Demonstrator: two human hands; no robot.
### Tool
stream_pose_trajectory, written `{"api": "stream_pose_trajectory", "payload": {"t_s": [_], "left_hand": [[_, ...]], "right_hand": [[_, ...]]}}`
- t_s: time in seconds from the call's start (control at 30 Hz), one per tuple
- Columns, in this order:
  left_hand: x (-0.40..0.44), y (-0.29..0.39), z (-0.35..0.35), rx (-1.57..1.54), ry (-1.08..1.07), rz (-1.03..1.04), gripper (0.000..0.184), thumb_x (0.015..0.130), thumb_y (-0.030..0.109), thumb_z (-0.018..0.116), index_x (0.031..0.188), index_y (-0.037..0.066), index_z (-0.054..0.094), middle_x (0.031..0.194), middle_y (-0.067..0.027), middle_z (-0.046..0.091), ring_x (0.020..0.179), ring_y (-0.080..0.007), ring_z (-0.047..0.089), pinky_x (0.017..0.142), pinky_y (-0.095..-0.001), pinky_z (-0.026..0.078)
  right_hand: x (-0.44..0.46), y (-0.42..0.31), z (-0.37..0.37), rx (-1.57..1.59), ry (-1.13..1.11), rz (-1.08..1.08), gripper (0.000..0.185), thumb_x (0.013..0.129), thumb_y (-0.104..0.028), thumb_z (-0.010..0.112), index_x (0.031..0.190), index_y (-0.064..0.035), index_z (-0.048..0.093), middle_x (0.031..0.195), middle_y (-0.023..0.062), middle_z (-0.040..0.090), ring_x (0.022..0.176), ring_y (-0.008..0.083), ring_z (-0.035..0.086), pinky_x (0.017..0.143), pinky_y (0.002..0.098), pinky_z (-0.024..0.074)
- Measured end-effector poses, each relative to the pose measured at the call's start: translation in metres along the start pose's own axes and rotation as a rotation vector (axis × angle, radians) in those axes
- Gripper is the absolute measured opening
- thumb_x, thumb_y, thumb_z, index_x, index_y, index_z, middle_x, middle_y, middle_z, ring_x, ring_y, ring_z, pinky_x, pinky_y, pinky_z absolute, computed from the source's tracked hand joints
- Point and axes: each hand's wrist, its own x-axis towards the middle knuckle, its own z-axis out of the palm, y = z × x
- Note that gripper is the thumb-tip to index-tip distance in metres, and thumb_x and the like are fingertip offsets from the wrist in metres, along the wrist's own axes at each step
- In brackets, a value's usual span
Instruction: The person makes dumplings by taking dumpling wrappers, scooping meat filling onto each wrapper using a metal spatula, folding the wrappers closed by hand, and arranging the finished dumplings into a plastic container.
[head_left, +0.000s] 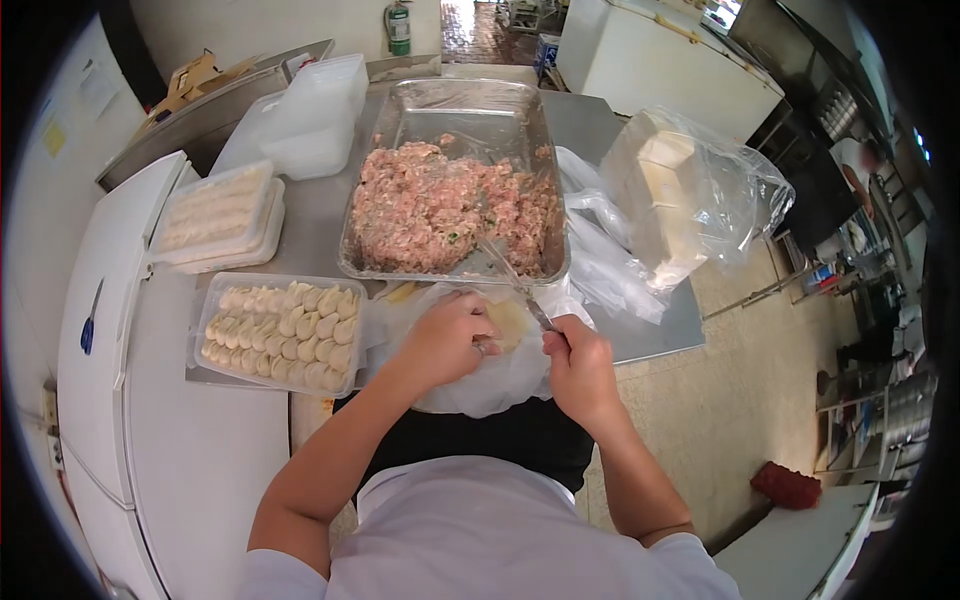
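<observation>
My right hand (583, 368) grips the handle of a flat metal spreader (520, 285), whose far end reaches over the front rim of a metal tray (450, 272) to the meat filling (430, 205). My left hand (450, 338) is closed, with its fingers curled down over a thin plastic bag (480, 390); what they pinch is hidden. Beside those fingers, a pale yellowish dough wrapper (510, 322) lies in the bag. To the left stands a clear plastic container (362, 325) holding rows of folded dumplings (285, 335).
Lidded tubs of dumplings (215, 215) are stacked behind the container, with translucent tubs (315, 115) farther back. On the right, a plastic bag of pale stacked wrappers (665, 190) stands by crumpled plastic (610, 250). Blue scissors (90, 325) lie on the white freezer (105, 270).
</observation>
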Motion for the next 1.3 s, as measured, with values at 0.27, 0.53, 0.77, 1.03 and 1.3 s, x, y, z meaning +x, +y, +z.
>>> {"api": "stream_pose_trajectory", "payload": {"t_s": [0.27, 0.53, 0.77, 1.03, 1.3], "left_hand": [[0.005, -0.001, -0.005, -0.224, 0.066, -0.048, 0.011, 0.084, 0.011, 0.08, 0.091, 0.003, 0.077, 0.089, -0.0115, 0.071, 0.083, -0.0277, 0.067, 0.076, -0.0392, 0.053], [0.003, -0.001, -0.015, -1.061, 0.255, -0.72, 0.033, 0.101, 0.026, 0.066, 0.119, -0.002, 0.065, 0.109, -0.0087, 0.071, 0.098, -0.0188, 0.068, 0.087, -0.0331, 0.053], [-0.028, 0.012, -0.032, -1.497, 0.287, -0.703, 0.045, 0.109, 0.032, 0.049, 0.136, -0.004, 0.053, 0.131, -0.0122, 0.064, 0.12, -0.0238, 0.064, 0.106, -0.0403, 0.051], [-0.027, 0.016, -0.059, -1.727, 0.401, -0.848, 0.048, 0.112, 0.034, 0.036, 0.141, -0.004, 0.048, 0.137, -0.0166, 0.061, 0.127, -0.0294, 0.061, 0.112, -0.0451, 0.047], [-0.029, 0.001, -0.067, -1.82, 0.38, -0.762, 0.052, 0.108, 0.036, 0.049, 0.141, -0.005, 0.048, 0.136, -0.0169, 0.061, 0.126, -0.0312, 0.06, 0.112, -0.0455, 0.045]], "right_hand": [[-0.009, 0.021, -0.005, 0.123, -0.006, 0.084, 0.008, 0.096, -0.002, 0.06, 0.097, 0.0041, 0.065, 0.075, 0.0091, 0.067, 0.065, 0.0156, 0.062, 0.061, 0.0318, 0.0485], [-0.013, 0.022, -0.018, 0.251, 0.024, 0.269, 0.011, 0.099, -0.003, 0.057, 0.1, 0.0019, 0.067, 0.073, 0.0019, 0.063, 0.063, 0.0077, 0.055, 0.058, 0.0259, 0.0437], [0.041, 0.012, -0.058, -0.203, 0.141, -0.215, 0.021, 0.087, 0.003, 0.063, 0.104, -0.0027, 0.074, 0.079, 0.0155, 0.071, 0.069, 0.0303, 0.07, 0.065, 0.0393, 0.054], [0.123, -0.004, -0.049, -1.043, -0.27, -0.447, 0.02, 0.081, -0.007, 0.063, 0.095, -0.0106, 0.076, 0.084, 0.0092, 0.072, 0.078, 0.0283, 0.073, 0.067, 0.0407, 0.0589], [0.141, -0.018, -0.059, -0.973, -0.491, -0.46, 0.021, 0.074, -0.008, 0.067, 0.092, -0.0124, 0.076, 0.079, 0.0067, 0.071, 0.076, 0.0283, 0.072, 0.065, 0.0419, 0.0583]]}}
